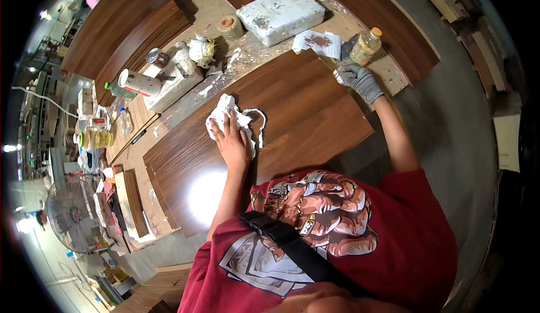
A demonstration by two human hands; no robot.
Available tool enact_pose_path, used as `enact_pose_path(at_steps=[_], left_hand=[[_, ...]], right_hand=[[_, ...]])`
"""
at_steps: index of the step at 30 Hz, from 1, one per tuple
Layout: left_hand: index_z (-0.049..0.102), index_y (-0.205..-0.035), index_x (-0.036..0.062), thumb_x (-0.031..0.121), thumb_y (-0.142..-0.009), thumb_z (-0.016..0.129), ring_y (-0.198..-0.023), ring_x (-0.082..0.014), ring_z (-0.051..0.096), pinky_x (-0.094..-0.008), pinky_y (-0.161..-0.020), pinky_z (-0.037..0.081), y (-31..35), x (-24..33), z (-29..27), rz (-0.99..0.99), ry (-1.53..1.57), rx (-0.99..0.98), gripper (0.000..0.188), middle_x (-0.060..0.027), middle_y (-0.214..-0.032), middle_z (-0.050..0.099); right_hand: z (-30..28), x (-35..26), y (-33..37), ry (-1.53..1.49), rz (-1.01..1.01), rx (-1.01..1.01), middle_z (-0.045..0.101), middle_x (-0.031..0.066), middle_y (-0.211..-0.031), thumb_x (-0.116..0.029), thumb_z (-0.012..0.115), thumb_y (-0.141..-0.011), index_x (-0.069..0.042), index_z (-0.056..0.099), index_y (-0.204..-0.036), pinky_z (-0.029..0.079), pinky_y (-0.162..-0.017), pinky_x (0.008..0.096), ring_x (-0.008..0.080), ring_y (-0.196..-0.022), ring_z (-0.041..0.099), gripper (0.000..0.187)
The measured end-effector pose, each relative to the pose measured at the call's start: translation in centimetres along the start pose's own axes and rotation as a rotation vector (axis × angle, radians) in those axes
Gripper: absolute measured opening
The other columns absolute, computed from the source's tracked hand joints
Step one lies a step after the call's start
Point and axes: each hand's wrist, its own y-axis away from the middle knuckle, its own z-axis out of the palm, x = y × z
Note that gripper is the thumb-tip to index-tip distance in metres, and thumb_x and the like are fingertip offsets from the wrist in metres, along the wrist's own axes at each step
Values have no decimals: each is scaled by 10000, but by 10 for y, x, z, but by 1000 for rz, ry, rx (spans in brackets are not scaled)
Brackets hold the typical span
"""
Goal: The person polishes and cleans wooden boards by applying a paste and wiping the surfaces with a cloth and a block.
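Note:
A dark brown wood-grain panel (pixel 304 105) lies at a slant on the workbench in front of me. My bare left hand (pixel 232 141) grips a crumpled white rag (pixel 226 107) and presses it on the panel, fingers stretched over it. A loose strip of the rag (pixel 261 123) trails to the right. At the panel's right end, my right hand (pixel 363 83), in a grey glove, has its fingers curled closed. Something small and white (pixel 340 75) shows at its fingertips; I cannot make out what it is. Just beyond stands a clear bottle (pixel 366 47) with an orange cap.
A paint-spotted white box (pixel 281 15), a stained paper towel (pixel 318 43) and a jar (pixel 230 27) sit behind the panel. Stacked brown panels (pixel 126 20) rise at the far left. A white cup (pixel 138 82) lies tilted near them. A fan (pixel 73 213) stands at left.

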Motion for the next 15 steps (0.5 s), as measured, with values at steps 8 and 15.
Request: enact_pose_path(at_steps=[8,15], left_hand=[[365,-1486,138,159,-905,508,-1446,-450,143,-520,-1172,165,-11,-13,12,-8,23,18,598,-128,-1504,386],[401,-1462,117,139,-895,508,-1442,-456,139,-535,-1169,155,-18,-22,18,3,40,25,578,-132,-1500,385]], right_hand=[[-10,-37,92,60,330,39,677,71,-968,-77,753,-781,-21,659,-1055,541,-804,290,143,-876,638,295],[-29,-34,170,504,57,117,649,132,-1087,-45,692,-744,-18,657,-1061,497,-933,365,282,-1008,626,320]])
